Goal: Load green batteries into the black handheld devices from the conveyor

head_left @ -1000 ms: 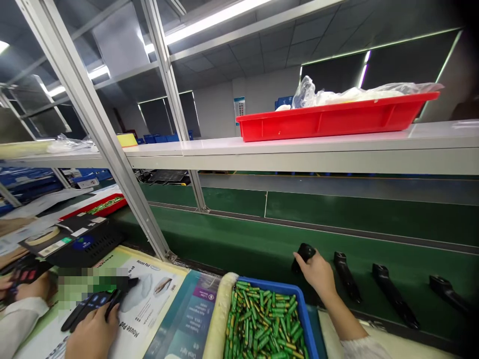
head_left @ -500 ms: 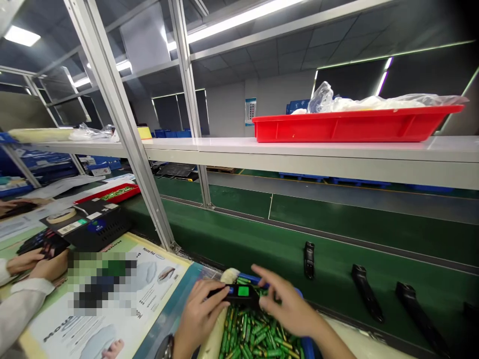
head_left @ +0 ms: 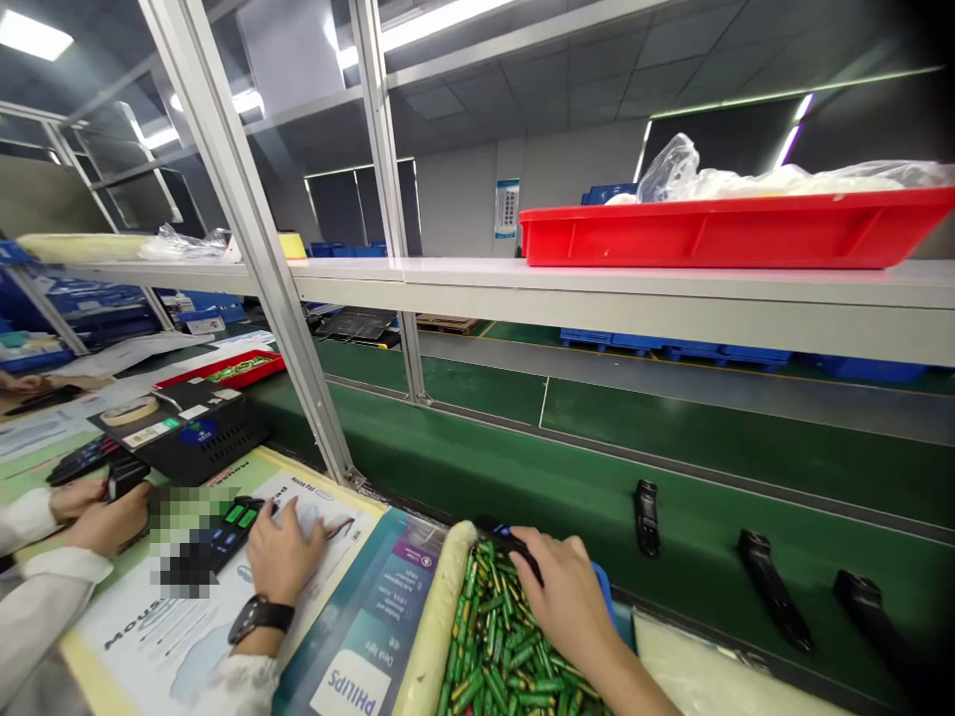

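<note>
My left hand [head_left: 287, 552], with a black watch on its wrist, reaches over the printed sheet [head_left: 186, 636]. Its fingers are spread, and the fingertips are at the end of black handheld devices with lit green screens [head_left: 240, 514]; whether they touch is unclear. Part of that group is blurred out. My right hand [head_left: 563, 587] is closed around a black handheld device [head_left: 513, 542] with a blue spot, partly hidden by the fingers. Under this hand lie many small green cylindrical batteries [head_left: 492, 626] in a blue bin [head_left: 603, 592], beside a pale padded roll [head_left: 437, 626].
Several black devices [head_left: 772, 587] lie on the green conveyor belt [head_left: 582, 507]. A red tray [head_left: 731, 237] stands on the shelf above. At left, a co-worker's hands [head_left: 111, 517] hold a black device near a black box [head_left: 186, 428]. A metal post [head_left: 254, 239] rises between.
My left hand has let go of the device that both hands held and moved left to the devices on the sheet. My right hand keeps a black device, now over the bin's far edge.
</note>
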The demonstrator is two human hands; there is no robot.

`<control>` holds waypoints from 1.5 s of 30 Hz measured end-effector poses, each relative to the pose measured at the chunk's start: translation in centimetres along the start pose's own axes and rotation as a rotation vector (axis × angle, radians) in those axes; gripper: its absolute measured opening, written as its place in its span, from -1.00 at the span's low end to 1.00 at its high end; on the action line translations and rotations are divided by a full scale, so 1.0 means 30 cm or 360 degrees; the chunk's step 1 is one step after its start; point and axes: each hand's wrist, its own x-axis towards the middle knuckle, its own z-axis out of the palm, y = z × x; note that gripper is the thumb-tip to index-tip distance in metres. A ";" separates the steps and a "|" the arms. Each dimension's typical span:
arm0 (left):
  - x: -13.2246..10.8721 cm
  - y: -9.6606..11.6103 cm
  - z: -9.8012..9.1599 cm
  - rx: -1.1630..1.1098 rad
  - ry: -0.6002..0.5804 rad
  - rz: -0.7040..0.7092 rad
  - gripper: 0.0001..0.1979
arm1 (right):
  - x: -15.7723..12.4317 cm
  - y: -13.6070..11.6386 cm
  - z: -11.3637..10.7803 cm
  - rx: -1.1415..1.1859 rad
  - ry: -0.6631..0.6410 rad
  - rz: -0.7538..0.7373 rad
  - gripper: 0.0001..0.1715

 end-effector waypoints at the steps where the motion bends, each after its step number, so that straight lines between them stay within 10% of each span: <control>1: 0.026 -0.051 0.008 0.0138 -0.0070 -0.0074 -0.43 | 0.011 0.020 -0.026 0.0028 0.0044 0.0100 -0.62; 6: 0.086 -0.264 -0.004 0.0386 -0.0388 -0.0224 -0.42 | 0.057 0.291 -0.165 0.0185 0.0506 0.0700 -0.41; 13: 0.077 -0.358 0.031 0.0241 -0.0367 -0.0079 -0.44 | 0.069 0.623 -0.105 -0.0292 0.0044 0.1250 -0.22; 19: -0.096 -0.010 -0.024 -0.0744 -0.0289 0.0763 -0.54 | 0.058 0.433 -0.078 -0.0199 -0.0013 0.0843 -0.24; 23: -0.247 0.316 -0.157 -0.1021 -0.0289 0.1320 -0.61 | 0.018 0.155 -0.065 0.0534 -0.0526 0.0158 -0.26; 27: -0.303 0.461 -0.215 -0.1203 -0.0277 0.1510 -0.58 | -0.006 0.000 -0.035 0.0589 -0.0745 -0.0116 -0.49; 36: -0.155 0.165 -0.018 -0.0918 -0.0016 0.0482 -0.62 | -0.049 0.041 -0.016 0.0133 0.0388 -0.0364 -0.62; 41: -0.104 -0.037 0.075 -0.0266 -0.0111 0.0041 -0.32 | -0.026 0.038 0.032 -0.0324 0.0076 -0.0386 -0.66; 45: -0.115 -0.071 0.093 -0.0231 -0.0194 0.0008 -0.33 | -0.018 0.044 -0.006 -0.0174 0.0109 -0.0117 -0.59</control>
